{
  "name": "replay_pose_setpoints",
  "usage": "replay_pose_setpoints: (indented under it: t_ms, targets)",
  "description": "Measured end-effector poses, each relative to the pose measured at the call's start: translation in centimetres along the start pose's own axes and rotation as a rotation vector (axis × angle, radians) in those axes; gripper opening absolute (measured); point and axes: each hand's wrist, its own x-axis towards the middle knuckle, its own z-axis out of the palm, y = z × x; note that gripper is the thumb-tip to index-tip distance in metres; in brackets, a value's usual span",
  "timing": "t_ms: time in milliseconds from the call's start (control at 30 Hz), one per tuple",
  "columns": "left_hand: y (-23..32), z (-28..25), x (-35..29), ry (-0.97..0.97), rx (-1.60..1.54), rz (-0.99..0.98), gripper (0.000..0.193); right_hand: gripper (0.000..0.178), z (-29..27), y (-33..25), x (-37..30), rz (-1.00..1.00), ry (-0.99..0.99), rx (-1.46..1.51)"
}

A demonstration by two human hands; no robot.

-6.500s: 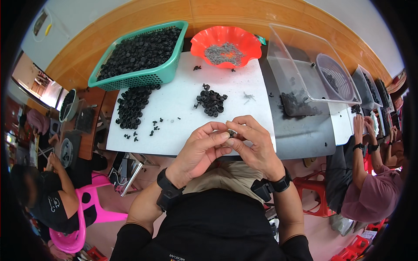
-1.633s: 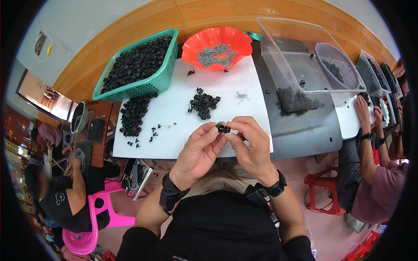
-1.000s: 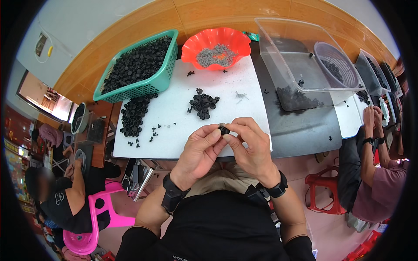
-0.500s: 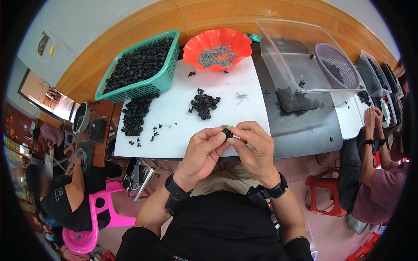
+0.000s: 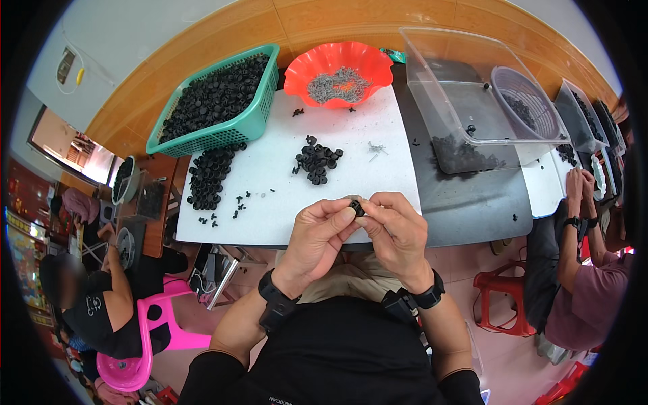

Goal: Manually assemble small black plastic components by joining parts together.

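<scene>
Between my two hands, over the front edge of the white board, is a small round black plastic part. My left hand pinches it between thumb and forefinger. From the other side, my right hand closes on it with thumb and fingertips; whether those fingertips also hold a smaller piece is hidden. Beyond my hands lies a small pile of similar black parts. A larger cluster of black parts sits at the left, with several tiny black pieces near it. A few thin grey pins lie to the right.
A green basket full of black parts stands back left. Beside it is a red wavy-rimmed bowl of grey pins. A clear plastic bin holding a grey basket stands right. People sit at both sides, near a pink chair and red stool.
Both hands have shifted very slightly to the right with the black part, keeping their grip on it. The piles on the board look the same.
</scene>
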Motion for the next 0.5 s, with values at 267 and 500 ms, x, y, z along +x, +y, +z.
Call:
replay_pose_setpoints:
  t_ms: [267,500]
  targets:
    - [-0.32,0.10,-0.04,0.009,0.044,0.019,0.012,0.029,-0.02,0.37,-0.04,-0.081,0.009,-0.071]
    - [-0.41,0.54,-0.31,0.050,0.089,0.028,0.012,0.031,-0.20,0.49,-0.26,-0.127,-0.018,-0.149]
